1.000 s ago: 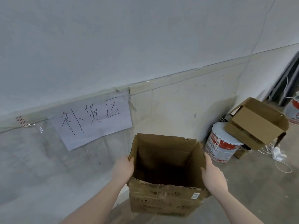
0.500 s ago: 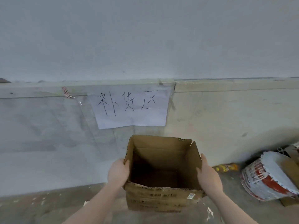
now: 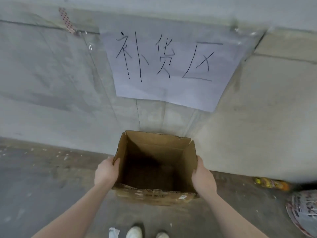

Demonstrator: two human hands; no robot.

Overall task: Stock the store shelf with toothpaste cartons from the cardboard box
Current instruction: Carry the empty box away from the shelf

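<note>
Your left hand (image 3: 106, 171) grips the left wall of the cardboard box (image 3: 155, 194), thumb hooked over the rim and fingers wrapped round the outside. The box hangs open-topped between your hands, above the concrete floor (image 3: 42, 186) and close to the wall, under the handwritten paper sign (image 3: 169, 66). Its inside looks dark and bare. Your right hand (image 3: 203, 177) clasps the right wall likewise. A red-and-white bucket (image 3: 303, 210) lies at far right

Handwritten paper sign (image 3: 169, 66) taped on concrete wall (image 3: 51, 83); paint bucket (image 3: 303, 212) far right; yellow wrapper, perhaps, (image 3: 271, 183) beside it.
</note>
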